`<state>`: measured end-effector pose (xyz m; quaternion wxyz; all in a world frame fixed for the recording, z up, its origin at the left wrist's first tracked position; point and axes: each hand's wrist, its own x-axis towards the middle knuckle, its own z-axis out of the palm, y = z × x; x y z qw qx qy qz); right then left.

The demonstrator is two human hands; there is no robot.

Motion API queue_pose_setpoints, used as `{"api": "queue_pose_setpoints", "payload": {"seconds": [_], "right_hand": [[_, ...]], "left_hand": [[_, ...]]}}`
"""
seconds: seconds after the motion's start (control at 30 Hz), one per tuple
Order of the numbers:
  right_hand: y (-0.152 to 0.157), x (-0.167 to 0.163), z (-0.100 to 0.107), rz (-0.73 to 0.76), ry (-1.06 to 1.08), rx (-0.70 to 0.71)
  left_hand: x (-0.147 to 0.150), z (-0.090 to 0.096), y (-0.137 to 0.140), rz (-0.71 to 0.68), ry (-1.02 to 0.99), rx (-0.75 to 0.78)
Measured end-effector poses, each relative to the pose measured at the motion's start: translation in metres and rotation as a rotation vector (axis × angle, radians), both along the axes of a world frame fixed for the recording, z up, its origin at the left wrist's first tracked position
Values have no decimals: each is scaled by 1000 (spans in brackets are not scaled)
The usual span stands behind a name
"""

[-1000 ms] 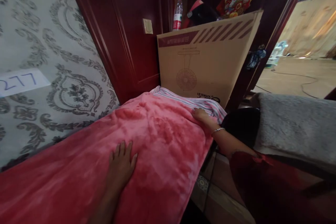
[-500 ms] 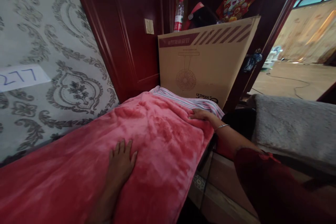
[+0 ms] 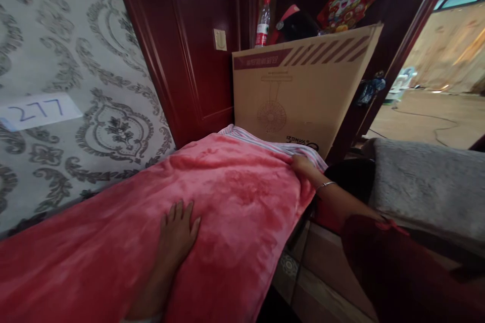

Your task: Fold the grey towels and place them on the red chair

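Observation:
A plush pink blanket (image 3: 227, 212) spreads over a long surface, mostly smooth with soft folds near its far end. My left hand (image 3: 178, 232) lies flat on the blanket's middle, fingers spread. At the far right corner, my right hand (image 3: 302, 164) is closed on the blanket's edge, its fingertips partly hidden by the fabric. Beyond that edge shows a striped cloth (image 3: 273, 146), partly covered by the blanket. A bracelet circles my right wrist.
A large cardboard box (image 3: 322, 91) stands behind the blanket's far end. A plastic bottle (image 3: 262, 25) rises behind its top edge. Patterned wallpaper (image 3: 117, 126) borders the left side. At right is a grey fluffy cover (image 3: 428, 186), with tiled floor (image 3: 322, 262) below.
My right hand has closed on the blanket's edge and pulled it taut, so the wrinkles near the far end have flattened. My left hand keeps its place on the blanket.

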<state>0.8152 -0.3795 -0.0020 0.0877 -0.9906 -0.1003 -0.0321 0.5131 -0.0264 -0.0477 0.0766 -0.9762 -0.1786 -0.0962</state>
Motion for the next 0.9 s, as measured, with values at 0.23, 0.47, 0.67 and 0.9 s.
{"api": "queue_pose_setpoints", "payload": {"seconds": [0.23,0.47,0.67,0.9], "right_hand": [[17,-18,19,93,-43,81],[79,-61,-11,427,48,292],[33,-27,-8,84,-20,242],[3,4,-17,43,68,90]], "left_hand": [[1,-3,2,-15,-27,10],[3,-5,7,-31,-41,4],[3,-5,6,-22,-13,52],[3,-6,5,-27,-49,13]]}}
